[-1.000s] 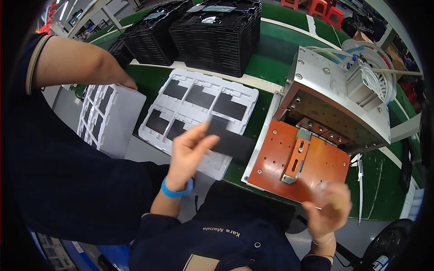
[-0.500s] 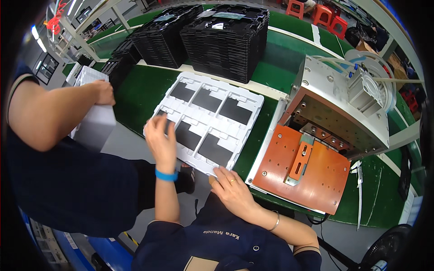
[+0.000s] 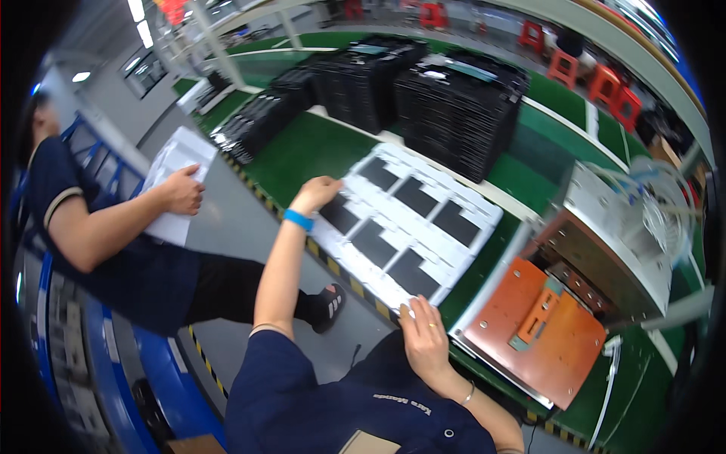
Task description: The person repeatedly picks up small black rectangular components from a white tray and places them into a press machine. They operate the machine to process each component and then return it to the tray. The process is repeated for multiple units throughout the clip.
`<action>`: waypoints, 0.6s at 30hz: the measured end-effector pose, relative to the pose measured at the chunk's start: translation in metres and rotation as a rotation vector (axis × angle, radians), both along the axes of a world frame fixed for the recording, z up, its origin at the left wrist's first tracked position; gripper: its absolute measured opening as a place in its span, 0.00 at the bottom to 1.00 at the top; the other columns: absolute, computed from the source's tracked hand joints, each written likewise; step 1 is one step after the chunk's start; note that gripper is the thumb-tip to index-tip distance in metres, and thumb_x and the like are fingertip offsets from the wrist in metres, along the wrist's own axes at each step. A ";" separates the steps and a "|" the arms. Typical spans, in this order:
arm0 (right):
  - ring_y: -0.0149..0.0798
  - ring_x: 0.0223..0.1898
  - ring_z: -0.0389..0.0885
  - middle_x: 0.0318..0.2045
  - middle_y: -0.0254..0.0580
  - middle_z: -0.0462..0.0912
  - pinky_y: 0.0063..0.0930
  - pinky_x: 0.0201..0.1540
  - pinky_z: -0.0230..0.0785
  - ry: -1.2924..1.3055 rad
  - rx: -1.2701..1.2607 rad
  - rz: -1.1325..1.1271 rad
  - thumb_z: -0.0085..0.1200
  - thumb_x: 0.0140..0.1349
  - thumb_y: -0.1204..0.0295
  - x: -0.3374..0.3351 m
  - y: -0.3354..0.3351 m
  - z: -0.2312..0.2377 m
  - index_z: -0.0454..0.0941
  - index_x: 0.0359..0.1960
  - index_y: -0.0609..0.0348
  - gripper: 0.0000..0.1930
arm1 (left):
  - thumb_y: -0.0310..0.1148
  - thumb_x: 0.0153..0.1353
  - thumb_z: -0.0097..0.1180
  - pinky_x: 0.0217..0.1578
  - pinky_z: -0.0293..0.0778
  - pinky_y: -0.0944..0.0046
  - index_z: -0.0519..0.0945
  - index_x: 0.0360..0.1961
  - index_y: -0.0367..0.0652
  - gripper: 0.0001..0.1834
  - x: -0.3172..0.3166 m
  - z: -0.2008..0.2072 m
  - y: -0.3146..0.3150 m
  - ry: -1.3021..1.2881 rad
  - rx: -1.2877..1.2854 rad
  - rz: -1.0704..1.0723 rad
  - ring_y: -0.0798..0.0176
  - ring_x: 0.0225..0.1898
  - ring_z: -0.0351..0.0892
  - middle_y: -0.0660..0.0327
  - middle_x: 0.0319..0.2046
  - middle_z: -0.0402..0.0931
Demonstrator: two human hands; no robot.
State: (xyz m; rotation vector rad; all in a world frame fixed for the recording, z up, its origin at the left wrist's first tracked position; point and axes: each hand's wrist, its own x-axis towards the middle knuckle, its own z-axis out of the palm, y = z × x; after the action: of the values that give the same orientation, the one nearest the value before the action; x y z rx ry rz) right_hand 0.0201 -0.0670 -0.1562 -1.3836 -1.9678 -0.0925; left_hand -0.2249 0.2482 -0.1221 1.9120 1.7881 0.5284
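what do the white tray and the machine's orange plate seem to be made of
The white compartment tray appears to be thin moulded plastic, matte, judging by its shaped pockets. The orange plate looks smooth with a soft sheen, perhaps resin board or coated metal.

Shows one short line of pale lettering (image 3: pixel 402 404), upside down in this view, on a navy shirt (image 3: pixel 333 408). Includes pale label-like strips (image 3: pixel 179 356) at lower left, too blurred to read.

You are in a factory workshop, as the long green workbench (image 3: pixel 299 147), the metal machine (image 3: pixel 605 234), the stacked black trays (image 3: pixel 457 113) and the white parts tray (image 3: pixel 363 267) show.
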 end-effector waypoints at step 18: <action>0.52 0.58 0.76 0.51 0.54 0.77 0.51 0.57 0.70 0.011 -0.052 -0.063 0.54 0.60 0.79 -0.006 -0.005 0.047 0.79 0.48 0.64 0.14 | 0.37 0.69 0.55 0.43 0.81 0.67 0.77 0.51 0.38 0.16 -0.008 0.045 0.007 -0.730 -0.443 -0.203 0.70 0.39 0.82 0.61 0.41 0.81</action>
State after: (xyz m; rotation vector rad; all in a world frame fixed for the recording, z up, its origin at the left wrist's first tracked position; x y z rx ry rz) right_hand 0.0141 -0.0725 -0.1089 -1.4771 -1.9302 -0.0628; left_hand -0.2325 0.2551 -0.0774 1.3307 1.1081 0.5953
